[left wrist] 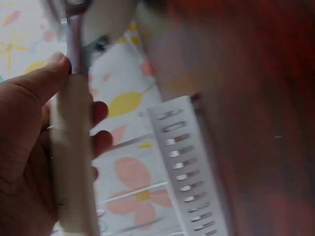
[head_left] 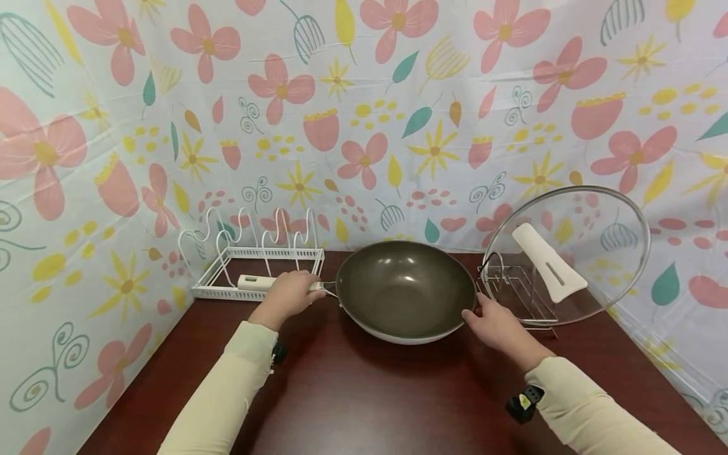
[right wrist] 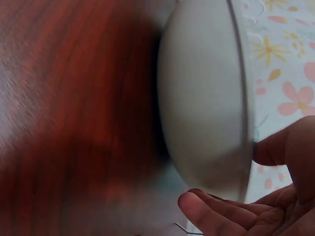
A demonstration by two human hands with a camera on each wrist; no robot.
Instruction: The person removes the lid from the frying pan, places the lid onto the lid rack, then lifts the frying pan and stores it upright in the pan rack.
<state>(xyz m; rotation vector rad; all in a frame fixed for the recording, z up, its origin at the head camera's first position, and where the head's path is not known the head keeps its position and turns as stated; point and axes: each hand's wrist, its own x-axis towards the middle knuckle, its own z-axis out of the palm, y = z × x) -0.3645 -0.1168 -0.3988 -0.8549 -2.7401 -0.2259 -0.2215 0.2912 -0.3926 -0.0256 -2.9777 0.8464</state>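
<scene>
A wok (head_left: 406, 291) with a dark inside and a pale outer wall is at the middle of the table, its mouth partly facing me. My left hand (head_left: 292, 294) is wrapped around its cream handle (left wrist: 74, 147), thumb near the metal neck. At the opposite side my right hand (head_left: 495, 322) grips the rim, with the thumb on the edge and fingers at the outer wall (right wrist: 204, 98). Whether the base touches the table cannot be told.
On the left stands a white rack (head_left: 258, 253) with wavy dividers, just behind the handle. A glass lid (head_left: 605, 265) with a cream grip (head_left: 548, 262) leans on a wire stand (head_left: 526, 294) at the right. Behind hangs a flowered cloth (head_left: 364, 126).
</scene>
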